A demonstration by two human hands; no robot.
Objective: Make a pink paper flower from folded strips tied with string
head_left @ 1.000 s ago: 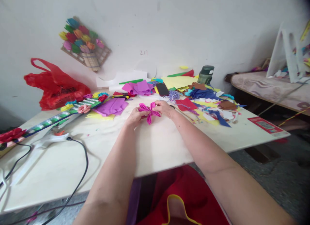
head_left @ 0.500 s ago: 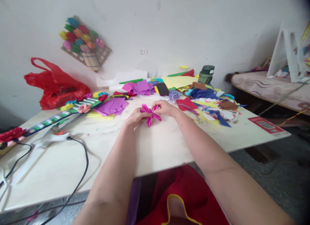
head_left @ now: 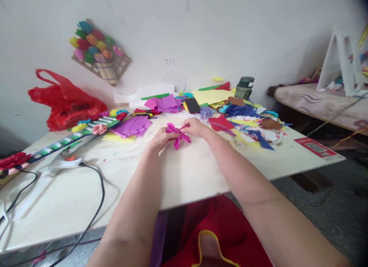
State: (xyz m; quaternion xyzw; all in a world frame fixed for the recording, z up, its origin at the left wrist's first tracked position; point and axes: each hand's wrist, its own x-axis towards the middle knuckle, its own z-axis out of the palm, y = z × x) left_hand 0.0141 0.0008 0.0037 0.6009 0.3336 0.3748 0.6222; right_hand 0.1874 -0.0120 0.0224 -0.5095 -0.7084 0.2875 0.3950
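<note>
A magenta paper flower (head_left: 178, 139) with several pleated petals is held between my two hands, over the near middle of the table. My left hand (head_left: 161, 138) grips its left side, fingers closed around the petals. From the right, my right hand (head_left: 193, 127) pinches an upper right petal close to the flower's centre. The fingertips of both hands are partly hidden by the paper and by each other's angle. Just behind lie a stack of purple paper sheets (head_left: 133, 126) and red paper pieces (head_left: 220, 123).
Paper scraps (head_left: 253, 121), a black phone (head_left: 193, 105), purple yarn (head_left: 206, 112) and a green bottle (head_left: 244, 88) lie or stand behind my hands. At left are a red plastic bag (head_left: 70, 106), a white glue gun (head_left: 61, 166) and its black cord (head_left: 100, 194).
My right fingers have drawn slightly outward from the flower's centre, and the upper right petal looks pulled thinner. My left hand keeps its hold almost unmoved.
</note>
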